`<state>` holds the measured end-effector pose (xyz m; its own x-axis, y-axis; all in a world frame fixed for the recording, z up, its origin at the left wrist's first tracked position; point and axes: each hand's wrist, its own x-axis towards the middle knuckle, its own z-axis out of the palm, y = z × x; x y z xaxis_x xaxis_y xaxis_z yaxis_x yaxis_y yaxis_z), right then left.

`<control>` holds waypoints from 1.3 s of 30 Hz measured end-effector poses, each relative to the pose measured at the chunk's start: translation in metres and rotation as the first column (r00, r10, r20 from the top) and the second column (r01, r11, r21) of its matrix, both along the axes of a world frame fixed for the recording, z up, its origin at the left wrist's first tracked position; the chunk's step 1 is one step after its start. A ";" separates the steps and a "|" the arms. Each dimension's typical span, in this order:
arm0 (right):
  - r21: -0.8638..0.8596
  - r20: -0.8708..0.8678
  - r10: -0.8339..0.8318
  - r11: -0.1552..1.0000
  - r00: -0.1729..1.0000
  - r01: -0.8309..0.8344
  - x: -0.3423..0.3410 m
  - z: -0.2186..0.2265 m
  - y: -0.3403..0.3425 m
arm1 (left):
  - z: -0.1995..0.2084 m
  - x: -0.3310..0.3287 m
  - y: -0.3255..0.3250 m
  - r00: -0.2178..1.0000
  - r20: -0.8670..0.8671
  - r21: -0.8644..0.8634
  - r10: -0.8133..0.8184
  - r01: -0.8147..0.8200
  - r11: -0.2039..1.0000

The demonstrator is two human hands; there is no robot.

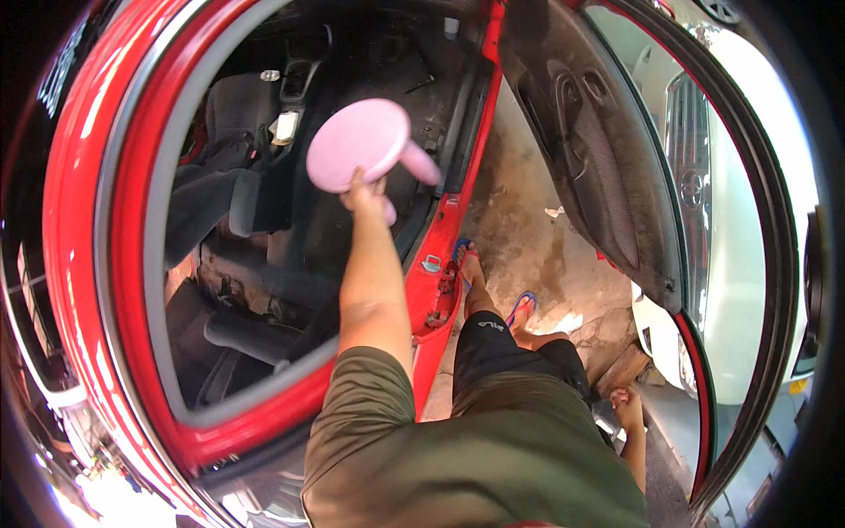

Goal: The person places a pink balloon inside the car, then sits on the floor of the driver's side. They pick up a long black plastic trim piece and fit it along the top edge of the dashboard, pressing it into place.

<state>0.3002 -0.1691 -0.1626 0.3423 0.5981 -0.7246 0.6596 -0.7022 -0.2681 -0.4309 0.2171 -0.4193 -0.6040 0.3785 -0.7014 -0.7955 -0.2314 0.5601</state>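
Note:
A small pink stool (356, 145) with a round seat and stubby legs is held out in the open doorway of a red car. My left hand (363, 194) grips the near edge of its seat, arm stretched forward, and the stool is tilted above the dark car floor (352, 255). One leg points to the right; the others are mostly hidden behind the seat. Low at my right side hangs my right hand (627, 407), its fingers curled in and nothing visible in them.
The red door sill (440, 251) runs along my left. The open car door (590, 158) stands to the right, beside a parked white vehicle (748, 176). Dark car seats (238, 106) are inside. I stand in flip-flops (521, 308) on stained concrete (519, 202).

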 end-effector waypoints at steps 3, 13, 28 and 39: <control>-0.008 -0.025 0.052 0.999 0.998 -0.052 -0.029 0.004 0.040 | -0.053 -0.090 -0.051 1.000 0.011 0.053 -0.010 0.009 0.999; 0.029 0.047 0.162 0.986 0.986 -0.163 -0.099 0.030 0.192 | -0.074 -0.070 -0.142 0.923 0.208 -0.365 -0.324 0.380 0.850; 0.211 0.047 0.220 0.951 0.974 -0.225 -0.086 0.044 0.296 | 0.052 0.029 -0.095 -0.699 0.409 -0.587 -0.587 0.291 -0.756; 0.230 -0.106 0.086 0.971 0.991 -0.060 -0.080 0.014 0.310 | 0.002 0.005 -0.116 -0.904 0.421 -0.479 -0.071 -0.156 -0.864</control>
